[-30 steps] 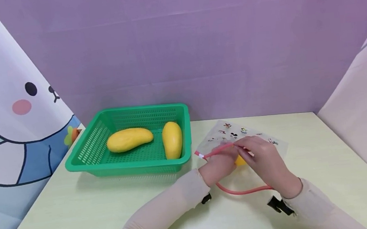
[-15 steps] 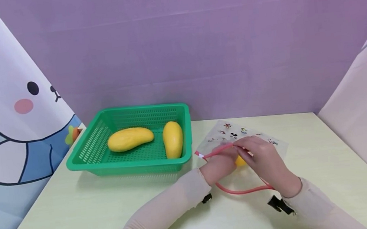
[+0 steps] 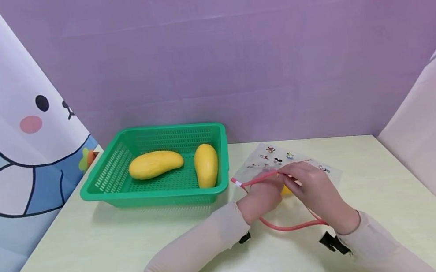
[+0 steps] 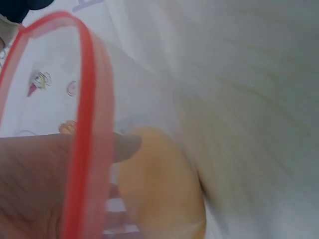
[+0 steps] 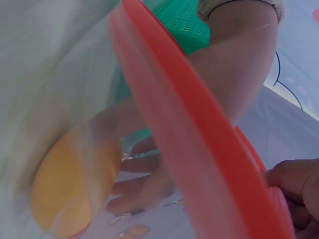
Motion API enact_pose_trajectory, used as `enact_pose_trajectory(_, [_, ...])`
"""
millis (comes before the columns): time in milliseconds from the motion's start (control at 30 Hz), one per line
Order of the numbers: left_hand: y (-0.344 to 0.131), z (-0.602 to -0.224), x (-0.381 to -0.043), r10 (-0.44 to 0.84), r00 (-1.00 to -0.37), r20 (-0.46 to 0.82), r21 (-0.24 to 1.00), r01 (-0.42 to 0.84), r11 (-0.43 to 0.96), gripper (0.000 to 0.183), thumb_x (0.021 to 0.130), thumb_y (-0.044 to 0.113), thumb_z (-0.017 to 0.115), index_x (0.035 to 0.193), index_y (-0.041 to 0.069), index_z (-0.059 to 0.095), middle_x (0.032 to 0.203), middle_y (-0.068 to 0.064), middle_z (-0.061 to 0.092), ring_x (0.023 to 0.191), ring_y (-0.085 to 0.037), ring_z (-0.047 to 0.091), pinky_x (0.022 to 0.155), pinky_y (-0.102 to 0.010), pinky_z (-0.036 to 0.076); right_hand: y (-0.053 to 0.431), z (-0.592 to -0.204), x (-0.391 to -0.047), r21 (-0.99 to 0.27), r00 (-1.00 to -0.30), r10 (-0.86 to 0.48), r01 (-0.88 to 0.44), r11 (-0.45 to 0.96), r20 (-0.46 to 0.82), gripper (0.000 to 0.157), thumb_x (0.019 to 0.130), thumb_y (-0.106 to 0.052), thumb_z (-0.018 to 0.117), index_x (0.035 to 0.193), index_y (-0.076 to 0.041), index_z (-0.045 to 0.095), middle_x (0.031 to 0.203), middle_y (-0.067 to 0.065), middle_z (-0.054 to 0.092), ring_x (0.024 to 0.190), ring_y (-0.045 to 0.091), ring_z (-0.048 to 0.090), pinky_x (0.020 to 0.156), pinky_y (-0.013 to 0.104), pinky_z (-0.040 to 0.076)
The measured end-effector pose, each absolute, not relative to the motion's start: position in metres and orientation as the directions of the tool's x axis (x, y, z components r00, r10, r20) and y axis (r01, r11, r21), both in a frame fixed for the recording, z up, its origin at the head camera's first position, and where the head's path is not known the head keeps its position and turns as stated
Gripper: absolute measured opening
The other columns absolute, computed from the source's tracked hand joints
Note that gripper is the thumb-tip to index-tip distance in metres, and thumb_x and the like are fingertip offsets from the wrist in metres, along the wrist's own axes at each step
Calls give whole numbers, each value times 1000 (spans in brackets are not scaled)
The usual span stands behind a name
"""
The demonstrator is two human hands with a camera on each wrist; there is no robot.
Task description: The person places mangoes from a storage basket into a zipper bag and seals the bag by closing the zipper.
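Note:
A clear plastic zip bag (image 3: 271, 155) with small cartoon prints and a red-edged mouth (image 3: 295, 226) lies on the table at the right. My left hand (image 3: 264, 194) reaches inside it. Through the plastic a yellow mango (image 4: 164, 184) shows, with my left thumb over its near edge. The other left fingers (image 5: 142, 191) lie fairly straight beside the fruit, their tips at its edge. My right hand (image 3: 312, 191) pinches the bag's red edge between thumb and forefinger, keeping the mouth wide. Part of the bag is hidden behind both hands.
Left of the bag stands a green plastic basket (image 3: 156, 197) with slotted sides. Two more mangoes lie in it, one sideways (image 3: 155, 164) and one lengthwise (image 3: 206, 166). A purple cloth (image 3: 234, 63) hangs behind the table, and a cartoon-printed sheet (image 3: 23, 143) at the left.
The head view has shifted slightly, so basket and backdrop sit a little farther right. Both hands keep nearly the same places, and slightly less of the bagged mango shows beside my left hand.

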State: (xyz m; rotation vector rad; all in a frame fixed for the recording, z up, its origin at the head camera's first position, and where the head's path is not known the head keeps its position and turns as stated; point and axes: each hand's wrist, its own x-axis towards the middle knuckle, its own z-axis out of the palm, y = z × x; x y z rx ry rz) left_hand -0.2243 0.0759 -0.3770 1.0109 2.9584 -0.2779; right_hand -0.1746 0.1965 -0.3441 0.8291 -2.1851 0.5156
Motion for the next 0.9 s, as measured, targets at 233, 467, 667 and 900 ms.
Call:
enact_pose_trajectory(233, [76,-376,-211,574,-816,-64,-300,564,769,57,92,42,55,145,30,36,140,11,45,117,-7,50,91,-23,46,197,-347,-177,-112,-521,-397,-700,705,756,27,64,9,78,87,-2,71,85,4,70,79,19,65,65,31,53])
enact_pose_trajectory(467, [71,-374,-201,581,-811,-66,-236,578,781,57,93,37,55,146,30,35,137,8,49,102,-8,57,64,-20,53,197,-348,-175,-125,-538,-396,-695,708,744,30,63,10,79,88,-3,71,86,4,71,79,19,66,65,32,53])
enact_pose_trajectory(667, [56,-369,-194,622,-782,-41,-153,620,770,74,81,42,71,145,26,38,137,2,50,110,-13,56,73,-26,55,197,-347,-173,-152,-565,-403,-695,703,720,32,63,12,79,90,-4,71,86,3,70,77,17,65,63,31,54])
enact_pose_trajectory(900, [47,-365,-183,647,-763,-8,-169,638,751,73,80,46,71,142,23,41,134,0,51,110,-14,54,74,-24,54,198,-347,-171,-143,-561,-411,-698,702,719,31,63,11,79,89,-4,71,87,4,70,77,17,65,61,29,54])
